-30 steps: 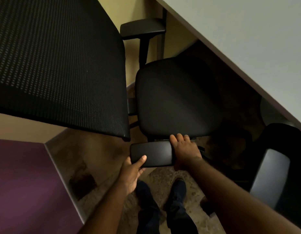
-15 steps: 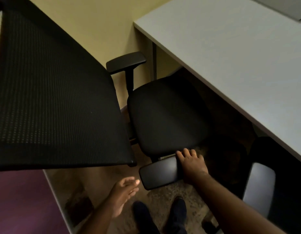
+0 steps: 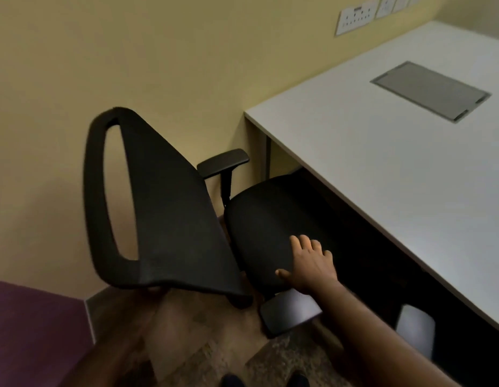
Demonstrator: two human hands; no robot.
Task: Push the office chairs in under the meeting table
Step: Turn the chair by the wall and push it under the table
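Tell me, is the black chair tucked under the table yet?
Partly: the chair seat's far edge slips under the table, but most still shows.

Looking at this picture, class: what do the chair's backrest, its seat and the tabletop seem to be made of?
Backrest: probably black mesh on a matte plastic frame; motion blur hides the weave, but the panel looks thin with a moulded handle loop.
Seat: likely padded black fabric; rounded, dull, no shine.
Tabletop: probably pale grey laminate board; flat, smooth, satin sheen, thin straight edge.
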